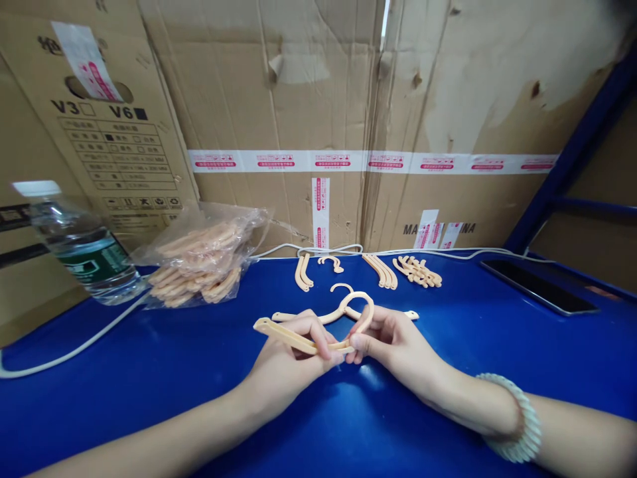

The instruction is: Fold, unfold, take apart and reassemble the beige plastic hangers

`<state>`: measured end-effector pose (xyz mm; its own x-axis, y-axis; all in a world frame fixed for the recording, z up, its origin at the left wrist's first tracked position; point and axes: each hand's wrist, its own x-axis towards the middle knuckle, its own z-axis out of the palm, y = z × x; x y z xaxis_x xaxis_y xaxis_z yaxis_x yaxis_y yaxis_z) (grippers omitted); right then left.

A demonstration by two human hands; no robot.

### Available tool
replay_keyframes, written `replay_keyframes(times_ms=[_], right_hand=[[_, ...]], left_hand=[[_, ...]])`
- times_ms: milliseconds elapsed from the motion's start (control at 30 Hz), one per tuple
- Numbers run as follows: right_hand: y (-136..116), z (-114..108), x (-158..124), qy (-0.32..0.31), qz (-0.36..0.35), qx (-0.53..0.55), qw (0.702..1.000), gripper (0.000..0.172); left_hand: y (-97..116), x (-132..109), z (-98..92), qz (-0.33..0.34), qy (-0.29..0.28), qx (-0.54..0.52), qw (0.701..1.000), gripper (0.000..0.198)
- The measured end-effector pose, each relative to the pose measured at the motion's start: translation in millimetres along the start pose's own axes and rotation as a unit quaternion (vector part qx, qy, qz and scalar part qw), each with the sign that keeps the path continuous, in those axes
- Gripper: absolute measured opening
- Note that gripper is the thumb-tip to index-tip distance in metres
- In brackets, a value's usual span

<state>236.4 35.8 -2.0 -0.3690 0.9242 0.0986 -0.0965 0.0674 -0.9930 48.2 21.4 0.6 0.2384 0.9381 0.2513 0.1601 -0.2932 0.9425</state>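
Both hands meet low over the blue tabletop (149, 372) and pinch one peach plastic hanger piece (279, 332) between them. The left hand (291, 352) is closed on it, fingers curled over the long straight arm and thumb beneath. The right hand (393, 342) grips the other end with thumb and fingertips closed, where the arm bends up into a rounded loop. The straight arm pokes out past the left hand, and the hanger piece is held slightly off the surface.

Just behind the hanger piece, a second hanger (343, 287) of the same colour lies flat, its hook pointing away from the person. Farther behind the hanger piece, loose parts sit in a row: a pair of curved pieces (302, 273), a small hook (332, 261), a few slim strips (383, 271) and a little heap (418, 271). Behind them all stand taped cardboard boxes (298, 99).

Left of the hanger piece and farther back is a clear plastic bag (199, 262) full of similar parts, and beyond it a water bottle (84, 249) with a white cap. A white cable (74, 352) trails across that side. Well to the right of the hanger piece a dark phone (537, 287) lies flat. A pale beaded bracelet (517, 418) circles the right wrist.
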Motion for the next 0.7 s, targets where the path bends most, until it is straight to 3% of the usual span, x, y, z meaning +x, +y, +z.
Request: replay_keyframes(times_ms=[200, 433, 700], right_hand=[[-5.5, 3.6, 1.1, 0.001, 0.023, 0.025, 0.999, 0.034], [-8.4, 4.5, 1.6, 0.013, 0.008, 0.019, 1.000, 0.031], [-5.5, 2.1, 1.9, -0.007, 0.008, 0.010, 1.000, 0.031]], left_hand=[[0.4, 2.5, 0.3, -0.052, 0.012, -0.021, 0.998, 0.020], [2.7, 4.1, 0.3, -0.093, 0.041, -0.103, 0.989, 0.033], [1.6, 5.2, 4.9, -0.108, -0.009, -0.136, 0.985, 0.040]])
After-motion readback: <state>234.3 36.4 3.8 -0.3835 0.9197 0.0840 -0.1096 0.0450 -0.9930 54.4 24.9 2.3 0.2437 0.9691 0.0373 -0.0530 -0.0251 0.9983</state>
